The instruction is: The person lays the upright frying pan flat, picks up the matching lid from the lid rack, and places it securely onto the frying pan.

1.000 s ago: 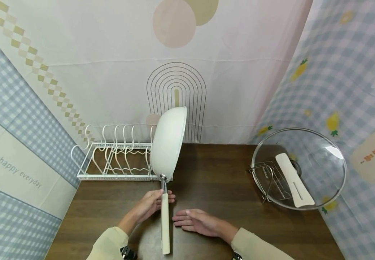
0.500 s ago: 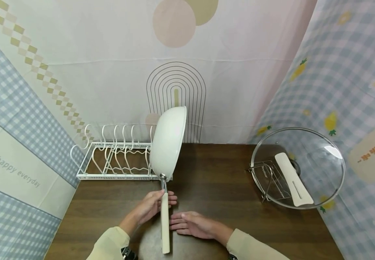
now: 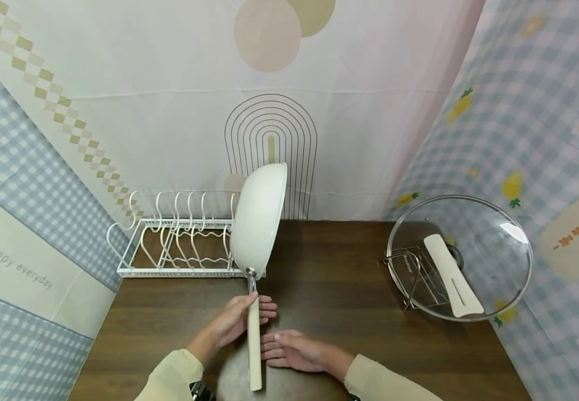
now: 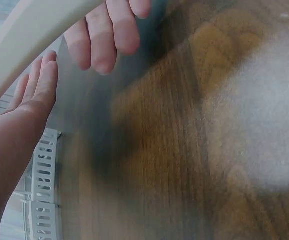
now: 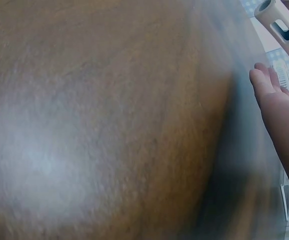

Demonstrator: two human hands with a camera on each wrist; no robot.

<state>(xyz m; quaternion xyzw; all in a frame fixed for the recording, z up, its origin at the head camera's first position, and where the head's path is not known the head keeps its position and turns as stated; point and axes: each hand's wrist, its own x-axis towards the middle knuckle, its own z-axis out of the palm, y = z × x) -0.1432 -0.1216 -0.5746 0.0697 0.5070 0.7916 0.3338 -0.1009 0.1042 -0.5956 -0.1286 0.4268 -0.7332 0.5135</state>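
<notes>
Dark wood-grain tabletop (image 3: pixel 329 273), slightly glossy, pale printed cloth (image 3: pixel 369 89) behind, blue-white gingham (image 3: pixel 560 67) either side. White wire rack (image 3: pixel 179 273) at left, looped dividers; clear glass lid (image 3: pixel 500 262) with metal rim at a thin metal stand (image 3: pixel 414 267), right. White pan (image 3: pixel 259 220), smooth, deep and rounded, sits on edge at the rack's right end, cream handle (image 3: pixel 254 351) toward me (metal neck between). My left hand (image 3: pixel 234 322): thumb at handle top, fingers straight past it. My right hand (image 3: pixel 296 351): fingers extended beside handle; can't tell if touching.
</notes>
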